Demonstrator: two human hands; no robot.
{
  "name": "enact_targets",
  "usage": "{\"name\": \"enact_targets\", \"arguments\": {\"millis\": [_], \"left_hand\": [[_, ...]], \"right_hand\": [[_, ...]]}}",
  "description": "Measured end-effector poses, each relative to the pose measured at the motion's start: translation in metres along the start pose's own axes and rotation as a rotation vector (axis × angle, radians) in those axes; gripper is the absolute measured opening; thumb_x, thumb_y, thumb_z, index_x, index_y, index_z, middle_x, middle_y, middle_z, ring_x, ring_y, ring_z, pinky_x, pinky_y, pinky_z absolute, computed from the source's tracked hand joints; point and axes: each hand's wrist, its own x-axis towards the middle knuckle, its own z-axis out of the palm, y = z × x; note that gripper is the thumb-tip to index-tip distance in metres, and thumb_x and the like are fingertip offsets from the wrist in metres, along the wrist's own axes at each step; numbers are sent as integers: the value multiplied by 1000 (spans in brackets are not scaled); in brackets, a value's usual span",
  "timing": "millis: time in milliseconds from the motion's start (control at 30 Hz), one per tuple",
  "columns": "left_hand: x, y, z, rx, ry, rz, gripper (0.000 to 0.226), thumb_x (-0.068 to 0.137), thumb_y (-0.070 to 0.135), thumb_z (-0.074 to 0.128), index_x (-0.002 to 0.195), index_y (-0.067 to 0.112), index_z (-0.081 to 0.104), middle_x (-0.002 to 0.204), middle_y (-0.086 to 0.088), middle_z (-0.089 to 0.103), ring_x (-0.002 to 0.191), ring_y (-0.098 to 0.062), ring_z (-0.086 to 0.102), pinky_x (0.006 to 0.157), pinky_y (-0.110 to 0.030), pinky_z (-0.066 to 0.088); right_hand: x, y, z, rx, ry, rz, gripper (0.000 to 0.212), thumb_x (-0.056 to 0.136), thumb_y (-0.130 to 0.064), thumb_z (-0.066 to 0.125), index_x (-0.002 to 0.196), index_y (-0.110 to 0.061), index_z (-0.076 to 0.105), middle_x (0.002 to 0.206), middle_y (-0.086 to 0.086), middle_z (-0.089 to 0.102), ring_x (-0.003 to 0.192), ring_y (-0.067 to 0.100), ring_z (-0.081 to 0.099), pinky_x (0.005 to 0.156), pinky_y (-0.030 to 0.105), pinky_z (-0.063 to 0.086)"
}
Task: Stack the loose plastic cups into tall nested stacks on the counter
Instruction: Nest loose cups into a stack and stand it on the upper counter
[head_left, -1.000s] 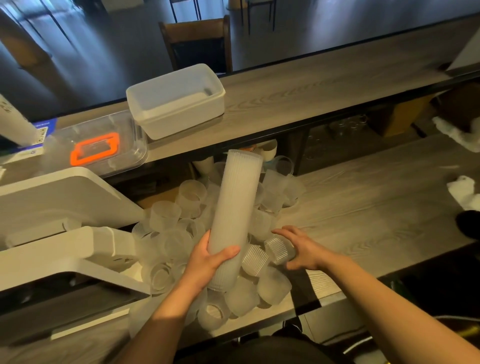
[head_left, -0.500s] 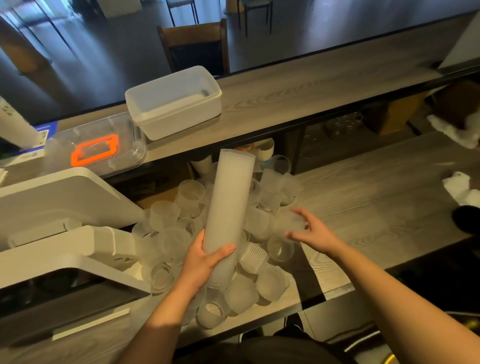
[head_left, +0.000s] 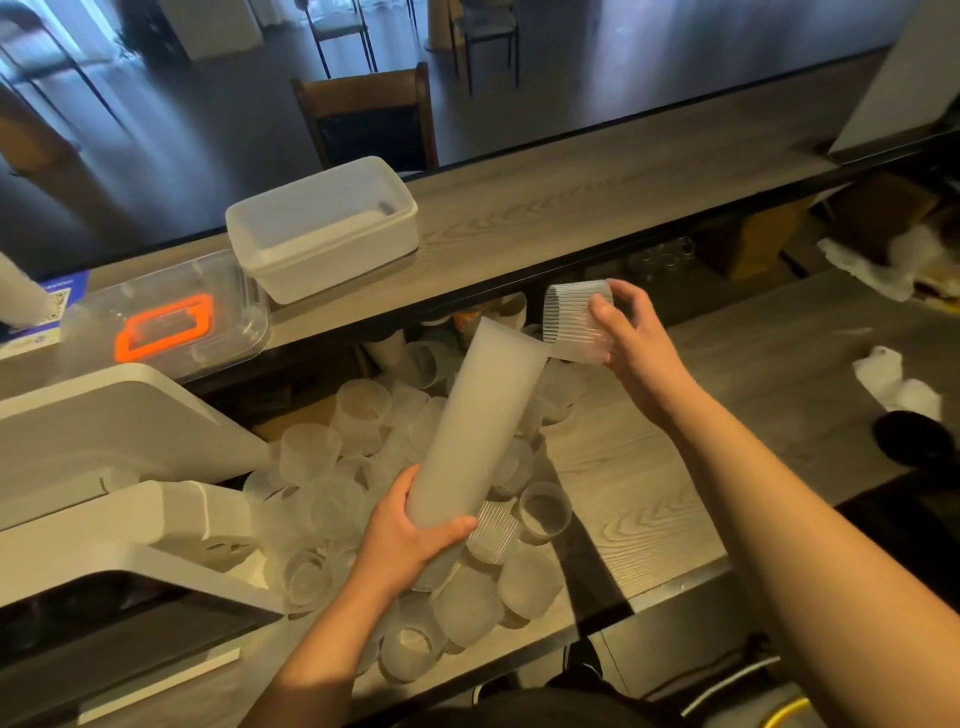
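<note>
A tall nested stack of frosted ribbed plastic cups (head_left: 483, 421) leans up and to the right over the counter (head_left: 649, 493). My left hand (head_left: 410, 535) grips the stack near its lower end. My right hand (head_left: 628, 338) holds a single ribbed cup (head_left: 574, 319) just right of the stack's top end, the cup's lower edge touching or nearly touching it. Several loose cups (head_left: 467, 608) lie in a heap on the counter under and around the stack, some upright, some on their sides.
A raised wooden shelf (head_left: 597, 208) runs behind the counter, carrying a white tub (head_left: 322, 228) and a clear box with an orange handle (head_left: 166, 327). A white machine (head_left: 104, 457) stands at the left. Crumpled white cloths (head_left: 898, 384) lie at the right.
My right hand picked a cup out of the heap and raised it up to the stack's top end. The stack tilted further right in my left hand.
</note>
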Motion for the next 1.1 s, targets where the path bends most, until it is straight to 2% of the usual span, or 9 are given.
{"name": "enact_targets", "arguments": {"millis": [167, 267, 400, 567, 700, 833, 933, 1000, 1100], "left_hand": [[2, 3, -2, 34, 5, 17, 98, 46, 71, 78, 130, 29, 49, 117, 10, 57, 100, -6, 58, 71, -18, 48], [3, 2, -5, 81, -4, 10, 102, 46, 73, 77, 133, 29, 46, 119, 9, 55, 102, -6, 56, 73, -19, 47], [6, -2, -7, 147, -36, 29, 100, 49, 75, 77, 133, 32, 46, 121, 11, 53, 104, -6, 56, 76, -21, 50], [3, -3, -3, 143, -27, 30, 100, 48, 74, 77, 133, 33, 46, 121, 13, 53, 104, -5, 55, 75, -19, 49], [4, -2, -1, 124, -27, 28, 100, 48, 75, 77, 133, 34, 45, 120, 14, 52, 104, -6, 55, 76, -21, 50], [3, -4, -2, 97, -11, 7, 100, 47, 74, 77, 132, 32, 46, 120, 13, 53, 103, -6, 56, 75, -22, 50], [1, -1, -3, 41, 24, -13, 96, 46, 73, 76, 128, 33, 47, 117, 13, 55, 101, -6, 58, 72, -19, 48], [0, 2, -4, 4, 36, -19, 91, 45, 71, 76, 124, 36, 46, 115, 14, 55, 100, -6, 58, 71, -18, 48], [-3, 4, -4, -10, 41, -27, 89, 44, 70, 76, 121, 37, 46, 114, 14, 56, 99, -5, 58, 70, -18, 48]], "right_hand": [[9, -7, 5, -17, 102, -69, 55, 93, -44, 65, 141, -23, 45, 129, 6, 58, 117, 23, 61, 93, 41, 58], [7, -6, 10, -47, 2, -71, 63, 86, -51, 64, 143, -28, 48, 130, 3, 58, 115, 17, 61, 90, 34, 57], [3, -6, 18, -221, -145, -82, 55, 88, -50, 63, 140, -36, 52, 125, -6, 57, 112, 2, 56, 86, 18, 45], [6, -6, 21, -402, -247, -51, 48, 91, -53, 57, 138, -40, 55, 129, -3, 50, 116, 5, 48, 90, 23, 38], [0, -2, 34, -459, -345, -20, 53, 99, -59, 40, 147, -38, 44, 134, -14, 44, 116, -3, 43, 99, 26, 32], [-2, 4, 35, -390, -297, 7, 63, 97, -64, 28, 155, -38, 31, 152, -8, 37, 134, 7, 36, 104, 28, 32], [0, 28, 26, -275, -165, 100, 62, 99, -61, 31, 154, -33, 34, 146, -6, 46, 124, 11, 50, 96, 28, 43], [-2, 57, 14, -345, -130, 187, 58, 101, -55, 40, 152, -28, 39, 146, -3, 48, 123, 13, 51, 98, 31, 43], [-13, 105, -4, -507, -160, 300, 49, 102, -28, 52, 150, -21, 43, 145, 8, 50, 121, 17, 51, 98, 31, 42]]}}
